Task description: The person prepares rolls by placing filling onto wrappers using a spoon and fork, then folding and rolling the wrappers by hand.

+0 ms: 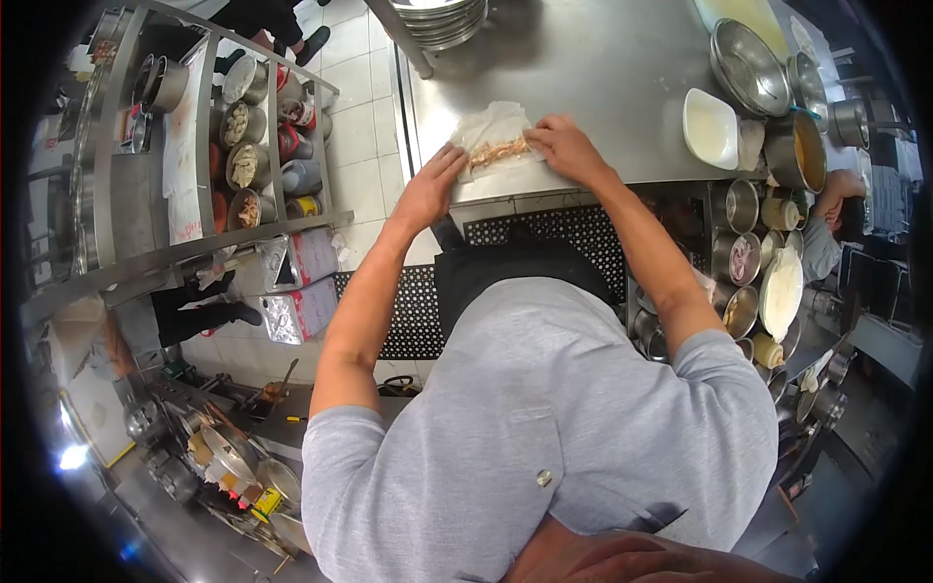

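Observation:
A thin, pale wrapper sheet (pixel 498 120) lies on the steel table near its front edge. Across its lower part runs a strip of orange-brown filling (pixel 498 152). My left hand (pixel 432 185) rests at the sheet's left side, fingers together and stretched toward the filling's left end. At the right end, my right hand (pixel 569 148) has its fingers bent and pressed together on the sheet's edge. Whatever is between those fingertips is too small to make out clearly.
A white dish (pixel 710 129), metal bowls (pixel 750 68) and a pot of orange liquid (pixel 797 151) stand on the right. Stacked metal plates (pixel 442 21) are at the table's back left. Shelves with containers stand left. Parts of other people show at both sides.

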### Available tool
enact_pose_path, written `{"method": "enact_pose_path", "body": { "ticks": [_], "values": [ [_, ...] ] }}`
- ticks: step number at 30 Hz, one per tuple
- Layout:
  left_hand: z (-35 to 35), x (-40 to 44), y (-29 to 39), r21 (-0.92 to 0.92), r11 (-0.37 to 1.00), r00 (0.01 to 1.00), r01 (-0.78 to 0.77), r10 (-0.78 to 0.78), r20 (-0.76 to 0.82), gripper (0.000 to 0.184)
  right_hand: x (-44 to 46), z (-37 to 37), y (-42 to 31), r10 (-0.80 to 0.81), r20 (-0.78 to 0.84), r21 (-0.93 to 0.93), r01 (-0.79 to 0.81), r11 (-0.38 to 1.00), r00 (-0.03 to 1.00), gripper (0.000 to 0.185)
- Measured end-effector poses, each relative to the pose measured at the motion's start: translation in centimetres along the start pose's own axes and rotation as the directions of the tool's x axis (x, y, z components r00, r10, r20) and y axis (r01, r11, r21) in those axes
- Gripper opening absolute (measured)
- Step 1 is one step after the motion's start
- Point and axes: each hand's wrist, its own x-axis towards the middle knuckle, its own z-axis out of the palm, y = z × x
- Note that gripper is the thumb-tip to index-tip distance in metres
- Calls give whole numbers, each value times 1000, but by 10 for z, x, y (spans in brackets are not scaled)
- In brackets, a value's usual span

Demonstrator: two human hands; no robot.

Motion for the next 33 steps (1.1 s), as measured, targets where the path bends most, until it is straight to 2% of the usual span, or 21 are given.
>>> {"method": "enact_pose_path", "body": {
  "ticks": [2, 3, 5, 6, 7, 8, 10, 14, 19, 22, 26, 31, 33],
  "values": [
    [2, 1, -3, 35, 999, 999, -33, 32, 22, 62, 1, -1, -5, 29, 75, 4, -29, 1000, 997, 25],
    [0, 3, 2, 4, 1000, 999, -5, 6, -38, 61, 2, -3, -6, 27, 78, 5, -27, 1000, 997, 25],
    [0, -2, 6, -33, 999, 995, 24, -27, -92, 60, -1, -5, -10, 77, 6, 31, -77, 997, 997, 24],
    [0, -3, 7, 44, 999, 997, -8, 12, -82, 58, -3, -6, -7, 78, 8, 30, -78, 997, 997, 24],
    [-1, -5, 7, 122, 992, 996, -41, 50, -69, 56, -7, -8, -2, 6, 35, 31, -7, 1000, 999, 23],
    [-1, -6, 8, 122, 992, 996, -39, 48, -70, 56, -9, -10, 2, -66, 61, 34, 64, 997, 996, 22],
    [-2, -13, 15, 149, 989, 980, -12, 41, -197, 41, -15, -21, 4, -112, 96, 26, 110, 994, 989, 20],
    [11, -16, 17, 146, 987, 978, -72, 99, -184, 34, -17, -29, 7, -256, 189, -11, 263, 965, 948, 12],
    [18, -10, 20, 212, 976, 974, -58, 102, -204, 22, -6, -21, 9, -316, 275, -111, 357, 928, 908, 9],
    [21, -7, 19, 243, 964, 971, -106, 153, -184, 14, -1, -16, 10, -332, 348, -161, 405, 900, 877, 10],
    [22, -3, 19, 279, 950, 972, -138, 184, -148, 12, 2, -11, 11, -349, 411, -257, 474, 842, 842, 11],
    [22, 5, 26, 369, 921, 992, -121, 127, 9, 8, 3, -3, 2, -410, 395, -291, 535, 794, 822, 10],
    [24, 9, 29, 370, 923, 994, -104, 111, 4, 7, 6, 2, 0, -422, 361, -306, 533, 789, 832, 10]
  ]
}}
